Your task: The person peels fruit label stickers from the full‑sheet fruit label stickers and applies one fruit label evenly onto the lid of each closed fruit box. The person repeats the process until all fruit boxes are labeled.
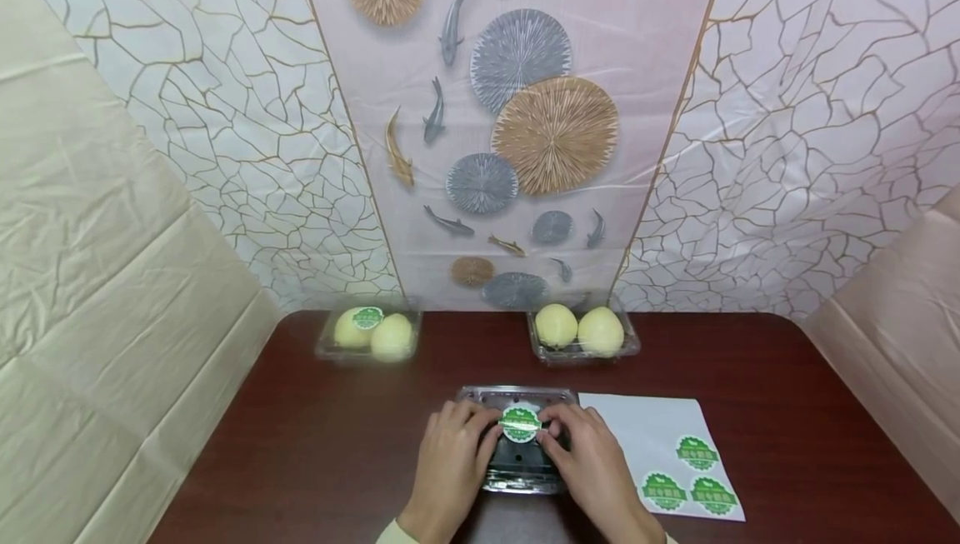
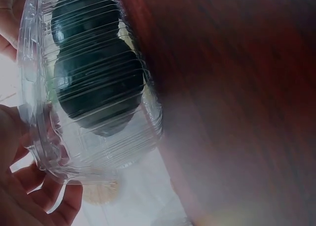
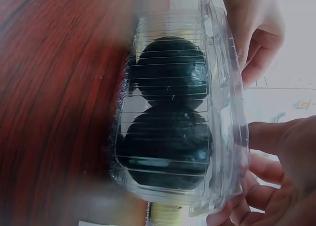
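Before me in the head view lies a clear plastic clamshell box (image 1: 517, 481) with its lid down. Inside it, the wrist views show two dark, glossy round fruits (image 2: 98, 77) side by side. A round green and white sticker (image 1: 520, 424) is at the middle of the lid. My left hand (image 1: 452, 456) pinches its left edge between thumb and forefinger. On the opposite edge, my right hand (image 1: 596, 461) does the same, thumb nearer me. The right wrist view shows the right hand's other fingers (image 3: 256, 196) curled beside the lid rim.
A white sheet (image 1: 622, 419) with three similar stickers lies to the right, partly behind my right hand. Farther back stand two clear boxes of pale yellow fruit: the left box (image 1: 408, 352) bears a sticker, the right box (image 1: 573, 355) shows none. A patterned cloth (image 1: 555, 136) hangs behind the table.
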Demonstrator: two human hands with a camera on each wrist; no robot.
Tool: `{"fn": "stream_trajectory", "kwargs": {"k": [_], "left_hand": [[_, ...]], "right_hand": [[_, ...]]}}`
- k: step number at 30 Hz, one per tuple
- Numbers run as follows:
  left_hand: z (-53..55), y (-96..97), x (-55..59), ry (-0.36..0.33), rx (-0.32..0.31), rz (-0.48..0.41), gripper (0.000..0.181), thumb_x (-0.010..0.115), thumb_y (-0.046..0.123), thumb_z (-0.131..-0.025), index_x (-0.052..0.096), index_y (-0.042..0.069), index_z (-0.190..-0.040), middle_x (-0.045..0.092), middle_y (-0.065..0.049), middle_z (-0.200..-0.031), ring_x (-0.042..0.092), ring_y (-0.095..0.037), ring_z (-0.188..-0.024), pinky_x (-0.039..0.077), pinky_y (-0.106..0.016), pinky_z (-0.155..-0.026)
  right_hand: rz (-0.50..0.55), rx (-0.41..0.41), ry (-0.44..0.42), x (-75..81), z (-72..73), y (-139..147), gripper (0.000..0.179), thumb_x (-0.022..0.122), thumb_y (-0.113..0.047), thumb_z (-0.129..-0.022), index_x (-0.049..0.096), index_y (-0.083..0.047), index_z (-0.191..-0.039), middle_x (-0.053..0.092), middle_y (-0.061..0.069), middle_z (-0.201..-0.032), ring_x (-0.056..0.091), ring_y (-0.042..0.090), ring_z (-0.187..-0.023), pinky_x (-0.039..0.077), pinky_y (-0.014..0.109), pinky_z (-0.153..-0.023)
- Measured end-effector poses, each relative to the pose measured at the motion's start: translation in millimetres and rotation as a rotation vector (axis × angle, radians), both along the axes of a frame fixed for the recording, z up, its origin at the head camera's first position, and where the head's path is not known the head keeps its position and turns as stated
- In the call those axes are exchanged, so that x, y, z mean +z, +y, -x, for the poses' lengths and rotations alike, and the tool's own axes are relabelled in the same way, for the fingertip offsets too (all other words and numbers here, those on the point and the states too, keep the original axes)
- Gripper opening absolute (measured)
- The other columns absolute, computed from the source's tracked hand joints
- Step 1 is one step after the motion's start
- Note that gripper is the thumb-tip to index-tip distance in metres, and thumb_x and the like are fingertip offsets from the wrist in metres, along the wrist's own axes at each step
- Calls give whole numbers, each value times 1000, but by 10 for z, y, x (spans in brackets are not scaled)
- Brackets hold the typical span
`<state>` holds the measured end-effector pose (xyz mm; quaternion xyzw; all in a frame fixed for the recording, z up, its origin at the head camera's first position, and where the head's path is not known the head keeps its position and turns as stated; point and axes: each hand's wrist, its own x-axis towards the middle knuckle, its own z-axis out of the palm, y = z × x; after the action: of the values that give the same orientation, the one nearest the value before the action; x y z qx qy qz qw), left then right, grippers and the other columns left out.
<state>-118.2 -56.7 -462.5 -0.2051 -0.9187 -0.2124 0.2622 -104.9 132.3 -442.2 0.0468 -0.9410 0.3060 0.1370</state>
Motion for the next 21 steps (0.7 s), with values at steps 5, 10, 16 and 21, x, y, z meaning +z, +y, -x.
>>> {"fn": "stream_trajectory", "kwargs": {"k": [5,10,16,21], "left_hand": [[12,1,-12,-14,-1,-17,13,74,29,-90,77,22,-100,64,10,-95,56,-12,-86,45,-32,-70],[11,2,-8,-53,11,-22,13,75,30,-89,77,22,-100,65,9,-96,57,-13,-88,45,-33,-71],[-3,6,7,-106,15,-37,15,74,30,-90,76,22,-102,64,8,-99,57,-14,-90,46,-35,-72],[-24,14,33,-114,13,-105,22,77,30,-87,74,20,-106,62,6,-104,56,-15,-95,49,-36,-77]], "right_hand": [[-7,-5,-30,27,-3,-16,16,83,-16,-80,69,-21,-88,50,-15,-74,44,8,-74,38,26,-62],[-17,-1,-30,33,-10,-11,15,83,-17,-80,71,-20,-89,52,-15,-76,46,8,-76,40,28,-62],[-15,7,-30,23,-20,-7,17,83,-17,-79,72,-18,-92,52,-15,-76,47,9,-78,42,29,-65],[-12,-4,-54,51,-53,5,20,83,-20,-81,72,-18,-98,55,-12,-81,48,10,-81,43,30,-67]]}}
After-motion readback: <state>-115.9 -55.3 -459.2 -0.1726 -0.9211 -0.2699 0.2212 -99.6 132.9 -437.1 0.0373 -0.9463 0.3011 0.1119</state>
